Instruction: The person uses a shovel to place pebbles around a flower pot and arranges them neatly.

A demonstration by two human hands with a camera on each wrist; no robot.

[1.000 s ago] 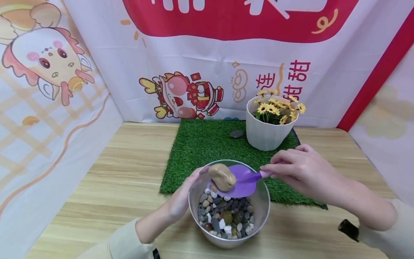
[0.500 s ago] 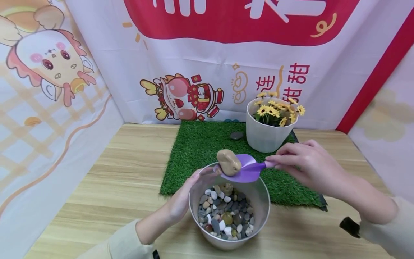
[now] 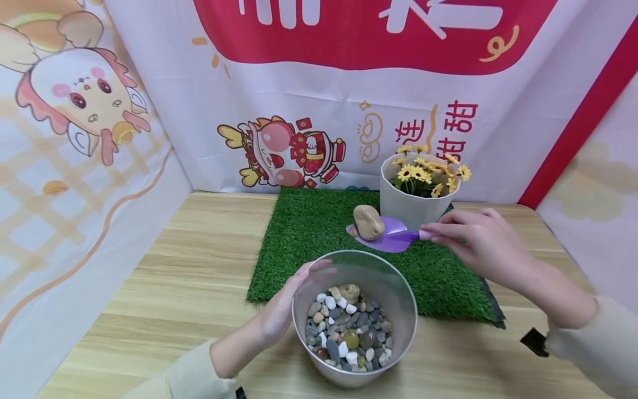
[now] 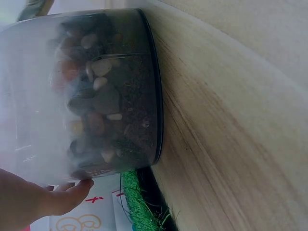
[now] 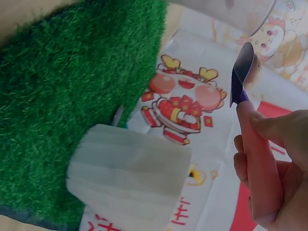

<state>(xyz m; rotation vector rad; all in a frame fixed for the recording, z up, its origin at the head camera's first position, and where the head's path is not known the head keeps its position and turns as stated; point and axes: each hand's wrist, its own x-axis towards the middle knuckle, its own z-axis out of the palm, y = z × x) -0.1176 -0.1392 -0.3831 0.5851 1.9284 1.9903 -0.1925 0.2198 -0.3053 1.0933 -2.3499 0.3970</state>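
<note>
My right hand (image 3: 478, 235) grips the pink handle (image 5: 260, 163) of a small trowel with a purple blade (image 3: 394, 235). On the blade rides a large tan stone (image 3: 369, 223), with a smaller brownish pebble (image 3: 353, 231) at its edge. The loaded trowel is over the turf, beyond the bucket's far rim and in front of the flower pot. My left hand (image 3: 281, 305) lies against the left side of a clear bucket (image 3: 406, 332), its fingers extended along the wall. Inside are several grey, white and brown pebbles (image 3: 344, 338); dark, soil-like material (image 4: 137, 115) shows beneath them.
A green turf mat (image 3: 304, 238) covers the back middle of the wooden table (image 3: 199, 266). On it stands a white pot (image 3: 411, 208) with yellow flowers (image 3: 418, 173). A flat dark stone (image 5: 117, 115) lies beside the pot. Printed cloth (image 3: 349, 94) hangs behind.
My right hand has lifted the trowel with the tan stone out over the bucket's far rim, away from me and slightly right. My left hand and the bucket stay put.
</note>
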